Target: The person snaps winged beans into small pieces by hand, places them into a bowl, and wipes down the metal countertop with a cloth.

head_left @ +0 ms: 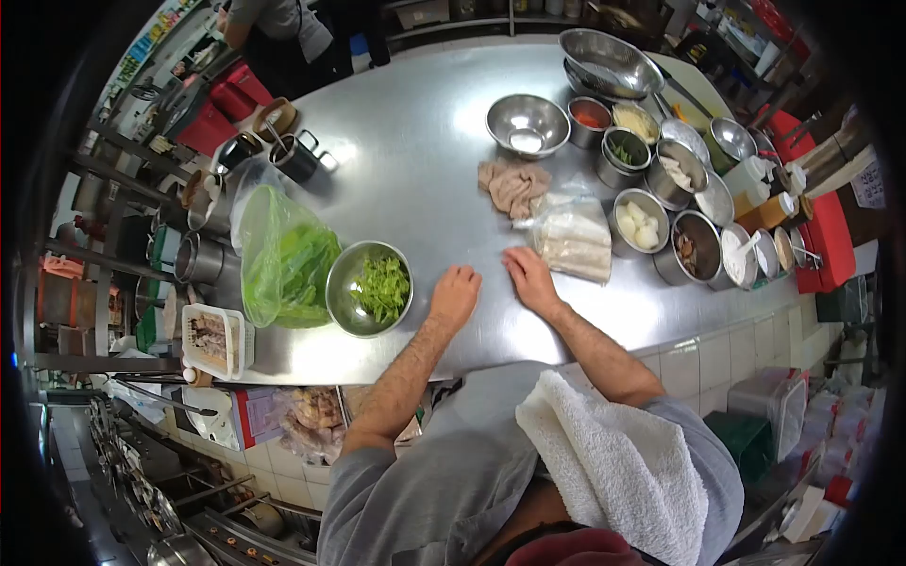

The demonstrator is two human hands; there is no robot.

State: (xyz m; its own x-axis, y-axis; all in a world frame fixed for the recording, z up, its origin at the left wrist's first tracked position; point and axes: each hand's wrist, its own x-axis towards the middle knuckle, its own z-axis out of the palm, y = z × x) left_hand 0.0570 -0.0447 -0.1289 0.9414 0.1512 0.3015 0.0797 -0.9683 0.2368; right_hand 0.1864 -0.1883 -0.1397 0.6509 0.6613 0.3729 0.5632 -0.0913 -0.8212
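My left hand rests on the steel table, its fingers bent and slightly apart, holding nothing. To its left stands a metal bowl of chopped leafy greens. My right hand also touches the tabletop, empty, with its fingers loosely spread. Just beyond and right of it lies a clear plastic bag with pale, flat contents that I cannot identify. A crumpled beige cloth is farther back. Beside the bowl, a green-tinted plastic bag holds lettuce-like leaves.
An empty metal bowl and a colander stand at the back right. Several metal containers, including one with white pieces, line the right side. A white basket sits at the left corner; a dark mug is behind. Another person stands across the table.
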